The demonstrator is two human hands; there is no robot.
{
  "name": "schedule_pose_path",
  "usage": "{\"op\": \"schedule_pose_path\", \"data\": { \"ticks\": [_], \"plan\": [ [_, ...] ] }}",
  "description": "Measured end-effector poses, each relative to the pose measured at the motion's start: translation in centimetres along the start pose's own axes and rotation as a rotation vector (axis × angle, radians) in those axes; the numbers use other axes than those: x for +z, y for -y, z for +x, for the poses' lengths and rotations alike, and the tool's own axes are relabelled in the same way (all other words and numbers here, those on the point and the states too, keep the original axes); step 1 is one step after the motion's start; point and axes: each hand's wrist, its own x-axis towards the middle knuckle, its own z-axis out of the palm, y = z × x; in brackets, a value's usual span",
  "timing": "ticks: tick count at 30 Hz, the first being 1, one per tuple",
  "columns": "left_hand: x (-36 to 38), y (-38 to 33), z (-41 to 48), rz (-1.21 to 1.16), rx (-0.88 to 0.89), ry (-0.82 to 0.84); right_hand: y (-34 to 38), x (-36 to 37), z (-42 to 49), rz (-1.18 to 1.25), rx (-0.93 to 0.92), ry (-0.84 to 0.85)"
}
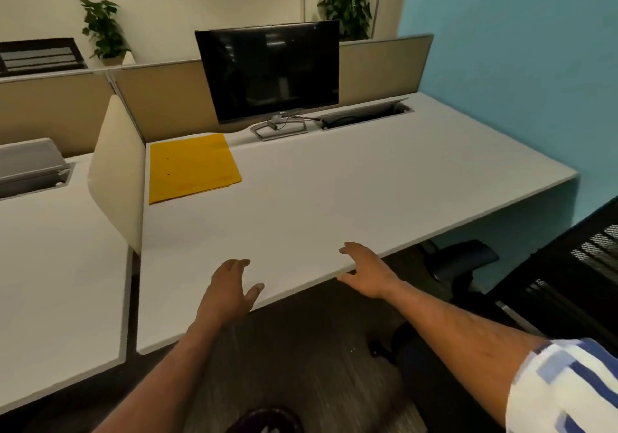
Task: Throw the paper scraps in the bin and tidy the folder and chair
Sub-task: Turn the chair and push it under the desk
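Observation:
A yellow folder (192,167) lies flat at the back left corner of the white desk (351,192), beside the side divider. My left hand (230,290) hovers over the desk's front edge, fingers spread, holding nothing. To its right, my right hand (366,270) is also open, with its thumb under the desk edge and its fingers above it. A black office chair (548,279) stands at the right, its armrest (463,257) poking under the desk end. No paper scraps and no bin are in view.
A dark monitor (267,71) on a stand sits at the back of the desk, next to an open cable tray (364,116). A cream divider (117,178) separates a neighbouring desk (50,265) on the left. A blue wall (518,65) borders the right. Dark carpet lies below.

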Motion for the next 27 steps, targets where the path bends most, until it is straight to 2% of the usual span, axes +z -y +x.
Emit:
{"op": "schedule_pose_path", "data": {
  "ticks": [14, 27],
  "plan": [
    [9.1, -8.9, -1.5, 0.018, 0.21, 0.169, -13.8, -3.4, -12.6, 0.01, 0.227, -0.094],
    [18.7, -21.6, -6.8, 0.038, 0.293, 0.366, -27.8, -6.2, -26.1, -0.007, 0.453, -0.174]
  ]
}}
